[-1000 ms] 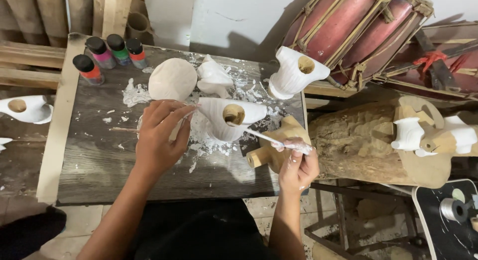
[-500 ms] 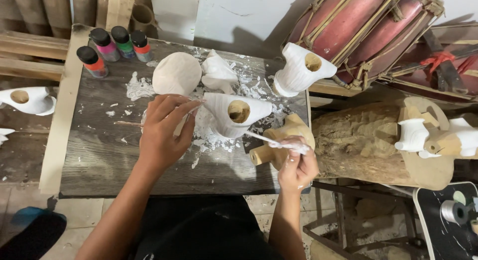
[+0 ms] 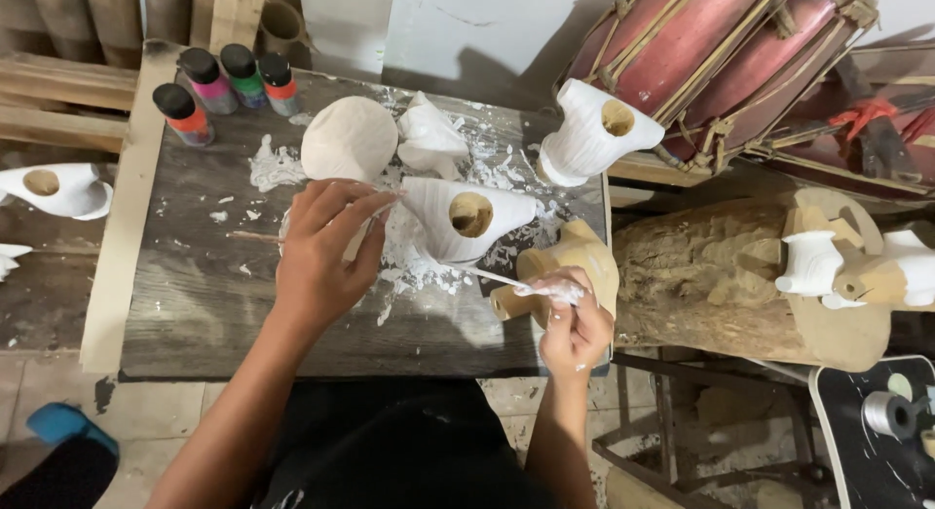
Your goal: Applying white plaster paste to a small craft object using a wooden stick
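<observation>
My left hand (image 3: 321,261) rests on the wooden board (image 3: 205,295), its fingertips touching the left side of a white-painted carved piece with a round hole (image 3: 466,217). My right hand (image 3: 575,329) grips a paint-caked brush (image 3: 516,283) whose tip meets the lower edge of that white piece. Just behind the right hand sits an unpainted wooden carving (image 3: 575,261).
Several capped paint bottles (image 3: 219,85) stand at the board's back left. More white carvings (image 3: 349,137), (image 3: 429,137), (image 3: 594,131), (image 3: 54,188) lie around. A log (image 3: 721,285) carries small carved animals (image 3: 857,270). A red drum (image 3: 711,51) leans behind.
Both hands stay on the white piece and the brush; the view has shifted slightly and the brush tip has moved a little along the piece's lower edge.
</observation>
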